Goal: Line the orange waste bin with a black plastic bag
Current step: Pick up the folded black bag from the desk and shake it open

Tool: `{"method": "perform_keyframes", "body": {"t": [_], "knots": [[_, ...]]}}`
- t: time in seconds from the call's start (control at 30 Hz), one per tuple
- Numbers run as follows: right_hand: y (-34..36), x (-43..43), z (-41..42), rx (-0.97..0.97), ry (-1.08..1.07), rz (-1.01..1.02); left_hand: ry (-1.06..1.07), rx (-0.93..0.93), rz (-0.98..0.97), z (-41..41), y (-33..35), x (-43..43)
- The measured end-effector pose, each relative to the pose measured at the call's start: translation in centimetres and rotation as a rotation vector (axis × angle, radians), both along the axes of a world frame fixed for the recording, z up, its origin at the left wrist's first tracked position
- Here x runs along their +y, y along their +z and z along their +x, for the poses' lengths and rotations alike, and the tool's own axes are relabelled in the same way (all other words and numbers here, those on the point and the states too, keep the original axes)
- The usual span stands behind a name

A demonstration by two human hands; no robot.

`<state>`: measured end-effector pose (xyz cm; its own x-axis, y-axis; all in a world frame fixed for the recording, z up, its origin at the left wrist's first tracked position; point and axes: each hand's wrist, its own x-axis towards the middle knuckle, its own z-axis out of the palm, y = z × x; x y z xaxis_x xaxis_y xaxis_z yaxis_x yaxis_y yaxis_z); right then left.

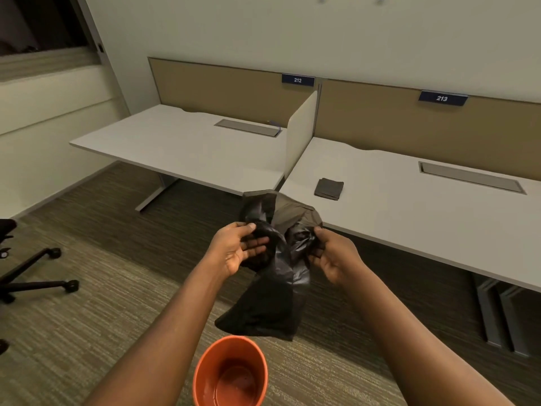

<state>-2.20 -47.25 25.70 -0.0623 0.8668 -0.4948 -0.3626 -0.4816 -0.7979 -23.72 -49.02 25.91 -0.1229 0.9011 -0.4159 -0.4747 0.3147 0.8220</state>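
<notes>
A black plastic bag (269,306) hangs crumpled in the air in front of me, its lower end dangling just above the bin. My left hand (234,253) pinches the bag's upper left part, and my right hand (333,259) grips its upper right part. The bag's top edge is partly spread between the two hands. The orange waste bin (202,376) stands upright and unlined on the carpet, directly below the bag at the bottom of the view.
Two white desks (181,148) with tan back panels stand ahead, split by a white divider (301,133). A folded dark bag stack (329,189) lies on the right desk. An office chair base (35,276) sits at the left on the carpet.
</notes>
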Motion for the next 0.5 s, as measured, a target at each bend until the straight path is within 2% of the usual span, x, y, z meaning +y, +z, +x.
{"method": "perform_keyframes", "body": {"t": [0.07, 0.13, 0.27, 0.4, 0.47, 0.5], "knots": [[-0.2, 0.4, 0.6, 0.086, -0.085, -0.07, 0.083, -0.206, -0.031, -1.2, -0.2, -0.1], [-0.4, 0.8, 1.4, 0.14, -0.153, -0.12, 0.154, -0.322, -0.046, -2.7, -0.6, -0.1], [-0.6, 1.1, 2.5, 0.168, -0.246, -0.187, 0.267, -0.374, -0.082, -5.2, -1.3, -0.6], [-0.7, 1.2, 2.6, 0.168, -0.24, -0.209, 0.294, -0.28, -0.148, -6.1, -1.8, -0.8], [-0.4, 1.1, 2.2, 0.164, -0.215, -0.218, 0.303, -0.065, -0.231, -6.0, -2.2, -0.9], [-0.3, 1.1, 2.0, 0.157, -0.21, -0.204, 0.313, 0.113, -0.262, -5.8, -2.3, -1.0]]}}
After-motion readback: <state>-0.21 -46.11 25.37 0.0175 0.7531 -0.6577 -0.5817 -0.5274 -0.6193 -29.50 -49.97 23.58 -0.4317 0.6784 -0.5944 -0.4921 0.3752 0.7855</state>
